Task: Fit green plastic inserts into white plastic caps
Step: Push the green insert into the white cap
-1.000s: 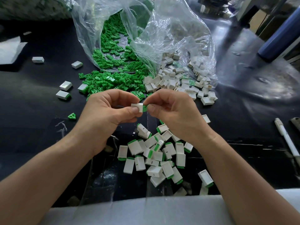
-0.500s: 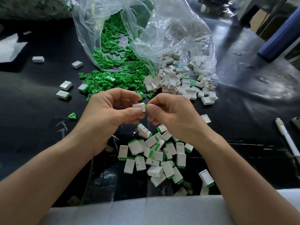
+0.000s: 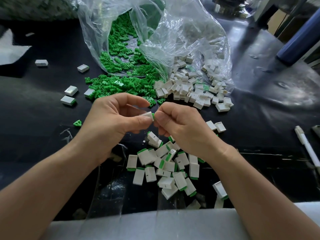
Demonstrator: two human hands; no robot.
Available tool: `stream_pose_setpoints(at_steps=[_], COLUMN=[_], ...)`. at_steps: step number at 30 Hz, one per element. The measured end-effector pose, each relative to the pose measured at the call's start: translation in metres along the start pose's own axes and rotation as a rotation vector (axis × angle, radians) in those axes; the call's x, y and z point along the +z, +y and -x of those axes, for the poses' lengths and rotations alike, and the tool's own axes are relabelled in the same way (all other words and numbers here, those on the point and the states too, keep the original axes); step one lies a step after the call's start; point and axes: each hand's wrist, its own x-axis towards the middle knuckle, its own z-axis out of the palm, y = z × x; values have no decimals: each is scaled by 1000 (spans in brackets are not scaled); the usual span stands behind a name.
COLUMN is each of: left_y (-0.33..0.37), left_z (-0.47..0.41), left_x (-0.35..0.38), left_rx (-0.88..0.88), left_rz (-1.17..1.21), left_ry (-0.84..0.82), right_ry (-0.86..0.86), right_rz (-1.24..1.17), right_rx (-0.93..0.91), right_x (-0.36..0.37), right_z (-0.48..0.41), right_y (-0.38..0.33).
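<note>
Beyond the grey padded edge (image 3: 155, 226) and the fitted caps (image 3: 169, 167) heaped at 6 o'clock, black table (image 3: 34, 118) spreading wide toward 9 o'clock, the left hand (image 3: 112, 122) pinches a white cap (image 3: 147, 116) at centre, the right hand (image 3: 181, 125) pinches the green insert (image 3: 153, 116) at its end, and the plastic bag (image 3: 181, 32) spills parts at 12 o'clock.

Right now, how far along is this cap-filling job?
Done: a pile of finished white caps with green ends lies nearest the person. In hand: the left hand holds a small white plastic cap while the right hand pushes a green plastic insert into it. Left: far larger heaps of loose green inserts and empty white caps spilling from clear plastic bags.
</note>
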Motion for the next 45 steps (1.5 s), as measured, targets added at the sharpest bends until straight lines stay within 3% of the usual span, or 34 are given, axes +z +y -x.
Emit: stream_pose_setpoints(at_steps=[17, 20, 24, 27, 32, 36, 45], left_y=[1, 2, 4, 4, 4, 3, 1], left_z=[6, 5, 1, 2, 4, 4, 5], left_x=[-4, -3, 0, 4, 6, 8, 9], left_rx=[133, 142, 91, 77, 71, 84, 84], left_rz=[-217, -129, 82, 134, 206, 230, 213], left_ry=[-141, -102, -70, -76, -108, -113, -70], right_ry=[-69, -7, 7, -101, -359, -301, -204], right_rz=[497, 313, -188, -438, -828, -924, -876], right_rx=[-320, -263, -57, 171, 299, 333, 328], right_x=[-4, -4, -6, -7, 3, 7, 12], right_z=[7, 5, 2, -1, -2, -1, 2], right_y=[-3, -2, -2, -2, -9, -12, -15])
